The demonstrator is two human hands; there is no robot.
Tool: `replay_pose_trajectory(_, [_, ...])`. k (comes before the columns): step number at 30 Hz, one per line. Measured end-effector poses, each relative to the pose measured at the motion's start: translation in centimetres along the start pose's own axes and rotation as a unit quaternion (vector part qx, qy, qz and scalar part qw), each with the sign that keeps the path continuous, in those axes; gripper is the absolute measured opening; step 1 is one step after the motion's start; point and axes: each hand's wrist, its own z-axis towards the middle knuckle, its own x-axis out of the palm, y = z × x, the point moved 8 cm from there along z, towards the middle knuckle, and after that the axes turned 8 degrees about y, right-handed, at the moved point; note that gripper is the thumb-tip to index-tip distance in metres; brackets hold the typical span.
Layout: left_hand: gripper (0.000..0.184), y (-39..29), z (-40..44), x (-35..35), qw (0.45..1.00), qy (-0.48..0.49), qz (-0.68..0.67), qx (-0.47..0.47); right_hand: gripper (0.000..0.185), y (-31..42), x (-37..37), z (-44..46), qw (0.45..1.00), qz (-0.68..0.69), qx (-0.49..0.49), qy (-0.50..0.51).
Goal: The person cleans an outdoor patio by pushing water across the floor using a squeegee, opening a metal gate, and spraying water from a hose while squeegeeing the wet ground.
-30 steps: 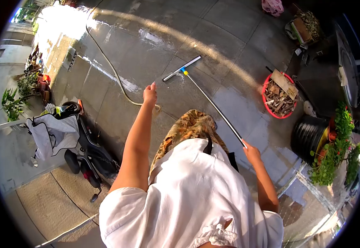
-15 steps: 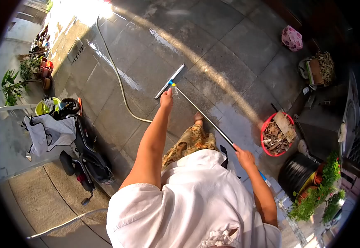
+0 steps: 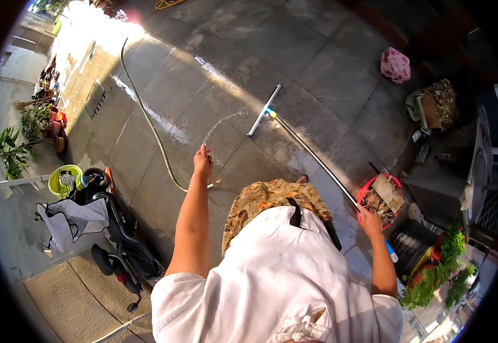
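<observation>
My left hand (image 3: 203, 160) is closed round the end of a hose (image 3: 152, 123), and a thin arc of water runs from it toward the floor. The hose trails away to the upper left over the wet tiles. My right hand (image 3: 370, 222) grips the pole of a floor squeegee (image 3: 264, 111) near its blue-ended handle. The squeegee's long blade lies on the floor ahead, a little right of the water, joined to the pole by a blue and yellow piece.
A red basin of wood scraps (image 3: 381, 200) stands at the right, near a black pot (image 3: 412, 243) and green plants (image 3: 446, 268). A pink bag (image 3: 396, 65) lies farther back. At the left are a scooter (image 3: 132, 246) and a yellow-green bucket (image 3: 65, 180).
The squeegee head has moved right, and my right hand has shifted outward with the pole. My left hand is now lower and farther left, with the water arc plainly visible.
</observation>
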Motion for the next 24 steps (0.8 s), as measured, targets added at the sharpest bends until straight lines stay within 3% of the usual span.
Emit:
replay_pose_trajectory(3, [0.043,0.7,1.3,0.5,0.999,-0.021,-0.013,-0.032,0.043,-6.2,-1.8,-1.5,0.997,0.017,0.065,0.046])
replay_pose_trajectory(8, [0.045,-0.9,5.9,6.1,0.998,-0.025,0.011,-0.057,0.042,-6.6,-6.0,3.8,0.995,0.048,0.066,0.051])
replay_pose_trajectory(10, [0.048,-3.0,9.0,10.0,0.998,-0.030,0.035,-0.051,0.042,-4.8,-7.1,9.4,0.996,0.028,0.069,0.055])
replay_pose_trajectory(12, [0.046,-5.9,11.0,14.5,0.997,-0.021,0.063,-0.037,0.043,-1.7,-7.2,16.6,0.992,0.110,-0.055,-0.027])
replay_pose_trajectory(14, [0.046,-8.9,12.4,18.5,0.996,-0.023,0.078,-0.036,0.045,3.6,-8.1,23.5,0.993,0.092,0.002,0.080])
replay_pose_trajectory(18, [0.046,-16.4,15.7,26.5,0.998,0.015,0.066,-0.016,0.042,12.1,-13.9,36.0,0.977,0.176,-0.011,0.120])
replay_pose_trajectory(21, [0.047,-20.8,17.8,30.1,0.998,0.003,0.063,-0.003,0.041,12.6,-21.3,41.2,0.984,0.134,-0.013,0.114])
replay_pose_trajectory(24, [0.050,-24.7,19.9,33.1,0.999,0.006,0.048,0.016,0.040,8.8,-24.9,43.9,0.990,0.115,-0.009,0.077])
